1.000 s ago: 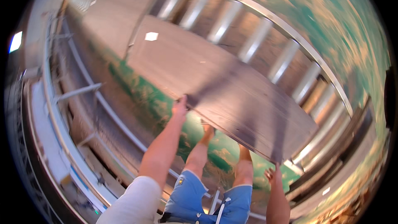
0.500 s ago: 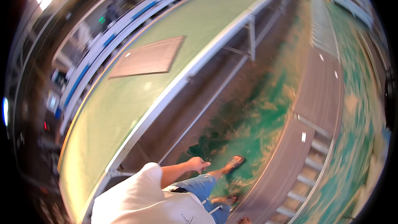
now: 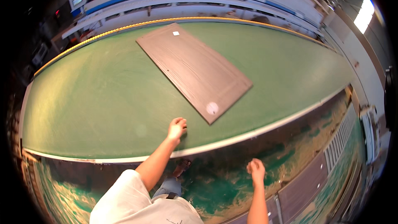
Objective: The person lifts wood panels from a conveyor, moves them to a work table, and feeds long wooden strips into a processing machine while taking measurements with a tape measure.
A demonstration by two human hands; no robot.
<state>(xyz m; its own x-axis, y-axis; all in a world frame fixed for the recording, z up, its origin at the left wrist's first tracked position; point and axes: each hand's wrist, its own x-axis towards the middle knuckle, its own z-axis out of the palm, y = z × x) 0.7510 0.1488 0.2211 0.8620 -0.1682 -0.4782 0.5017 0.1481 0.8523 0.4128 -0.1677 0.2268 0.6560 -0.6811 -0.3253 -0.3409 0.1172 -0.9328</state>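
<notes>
Green conveyor belting (image 3: 103, 95) is seen filling the workshop view, edged by a pale rail. Nothing is held by the left hand (image 3: 177, 127), loosely curled over the belt's near edge. Just beyond, a dark brown wood-grain door panel (image 3: 192, 69) is laid flat and skewed. Over the floor, the right hand (image 3: 256, 170) is loosely curled, empty.

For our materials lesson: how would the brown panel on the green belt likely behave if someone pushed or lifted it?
The brown panel lies flat with straight edges, so it is probably stiff. It is broad, so likely awkward for one hand. Flat on the green belt, it should slide, not roll or tip.
</notes>
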